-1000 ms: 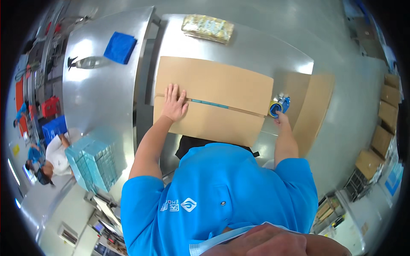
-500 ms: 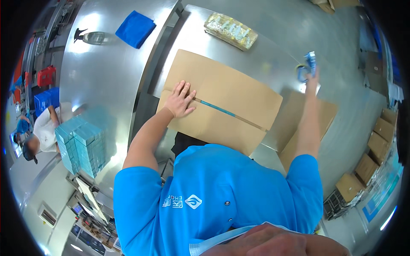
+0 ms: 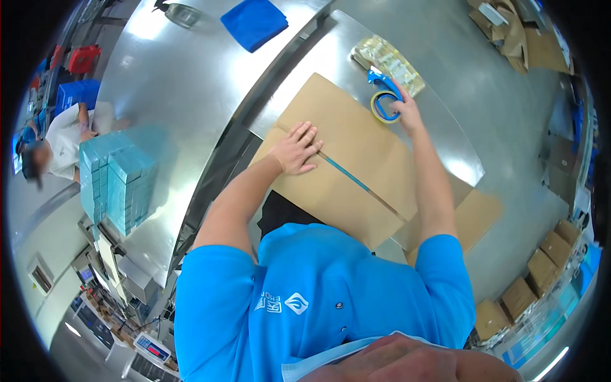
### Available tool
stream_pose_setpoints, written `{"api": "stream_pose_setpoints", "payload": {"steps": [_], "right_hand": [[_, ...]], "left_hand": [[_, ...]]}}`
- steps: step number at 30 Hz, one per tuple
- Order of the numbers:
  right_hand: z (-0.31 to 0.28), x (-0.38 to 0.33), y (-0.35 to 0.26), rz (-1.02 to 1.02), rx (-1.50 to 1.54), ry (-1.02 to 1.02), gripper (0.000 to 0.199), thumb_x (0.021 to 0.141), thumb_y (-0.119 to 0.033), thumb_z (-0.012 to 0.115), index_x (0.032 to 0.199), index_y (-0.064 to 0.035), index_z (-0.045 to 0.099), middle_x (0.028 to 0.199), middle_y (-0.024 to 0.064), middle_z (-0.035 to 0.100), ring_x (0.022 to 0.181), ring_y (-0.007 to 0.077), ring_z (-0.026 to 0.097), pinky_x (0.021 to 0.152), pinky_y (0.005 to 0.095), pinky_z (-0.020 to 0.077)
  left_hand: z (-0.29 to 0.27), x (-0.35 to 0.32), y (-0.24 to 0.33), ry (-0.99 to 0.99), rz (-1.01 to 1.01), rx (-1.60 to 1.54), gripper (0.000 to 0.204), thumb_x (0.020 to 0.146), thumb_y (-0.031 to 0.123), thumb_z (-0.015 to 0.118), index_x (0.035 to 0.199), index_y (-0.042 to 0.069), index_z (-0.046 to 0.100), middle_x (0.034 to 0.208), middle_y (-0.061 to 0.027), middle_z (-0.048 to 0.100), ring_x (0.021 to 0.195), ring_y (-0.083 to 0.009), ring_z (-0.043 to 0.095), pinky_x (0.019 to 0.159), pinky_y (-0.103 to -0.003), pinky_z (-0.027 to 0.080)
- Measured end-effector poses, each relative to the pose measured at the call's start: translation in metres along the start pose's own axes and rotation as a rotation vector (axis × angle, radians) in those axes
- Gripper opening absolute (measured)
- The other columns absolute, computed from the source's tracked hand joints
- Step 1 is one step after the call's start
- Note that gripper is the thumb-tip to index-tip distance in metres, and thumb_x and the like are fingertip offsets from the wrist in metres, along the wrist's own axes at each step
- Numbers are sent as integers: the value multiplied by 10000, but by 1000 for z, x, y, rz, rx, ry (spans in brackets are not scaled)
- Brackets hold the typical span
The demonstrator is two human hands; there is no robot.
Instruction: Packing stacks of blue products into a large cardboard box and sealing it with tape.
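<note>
A brown cardboard box (image 3: 363,140) lies in front of me with its two top flaps folded down. Between the flaps runs a narrow gap showing something teal inside. My left hand (image 3: 296,149) presses flat on the box near the gap's left end, fingers spread. Over the far right part of the box, my right hand (image 3: 408,109) grips the handle of a blue tape dispenser (image 3: 384,95) loaded with a yellowish tape roll. Just beyond the dispenser sits a clear-wrapped yellowish bundle (image 3: 398,63) on the metal table.
The steel table (image 3: 458,149) carries the box. A second steel table (image 3: 191,76) at left holds a blue cloth (image 3: 254,24), a spray bottle (image 3: 181,15) and stacked teal boxes (image 3: 118,181). A co-worker (image 3: 63,140) stands beyond them. Several cartons (image 3: 519,296) line the right.
My right hand has brought the tape dispenser from the far right in over the box. My left hand stays on the flaps. The whole view has turned somewhat.
</note>
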State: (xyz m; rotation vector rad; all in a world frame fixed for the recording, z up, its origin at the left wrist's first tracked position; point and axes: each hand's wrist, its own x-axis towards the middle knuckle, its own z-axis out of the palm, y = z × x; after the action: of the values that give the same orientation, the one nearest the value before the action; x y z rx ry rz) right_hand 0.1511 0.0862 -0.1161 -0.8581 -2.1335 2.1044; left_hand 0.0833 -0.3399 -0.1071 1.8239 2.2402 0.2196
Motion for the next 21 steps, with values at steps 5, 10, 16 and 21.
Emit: {"api": "stream_pose_setpoints", "payload": {"steps": [5,10,16,21], "right_hand": [[53,71,-56,-115,466,97,825,843,-72,694,1628,-123,445,1342,94,647,1081,191,667,891,333,568],[134,87,14,141,214,-102,791,803,-76,678,1576,-51,509,1498,117,600,1374,258,554,1142,366,429],[132,87,-19,82,3,-45,825,812,-42,651,1613,-62,451,1379,141,643,1209,249,634,1026,368,512],[124,95,-18,55,10,1,804,800,-82,674,1588,-93,514,1401,106,638,1231,238,618,1070,353,479]], "left_hand": [[-1,-4,-3,7,4,-12,742,923,617,624,1496,146,589,1592,-263,455,1540,-472,322,1299,-591,203],[4,-11,-2,47,10,-48,693,931,604,617,1452,148,620,1571,-226,491,1526,-440,357,1288,-570,243],[1,-1,-5,88,31,-104,628,967,573,587,1425,145,625,1556,-189,525,1525,-407,373,1295,-538,237],[2,6,-5,91,60,-103,614,955,562,604,1400,140,641,1536,-197,534,1507,-415,393,1281,-547,262]]}}
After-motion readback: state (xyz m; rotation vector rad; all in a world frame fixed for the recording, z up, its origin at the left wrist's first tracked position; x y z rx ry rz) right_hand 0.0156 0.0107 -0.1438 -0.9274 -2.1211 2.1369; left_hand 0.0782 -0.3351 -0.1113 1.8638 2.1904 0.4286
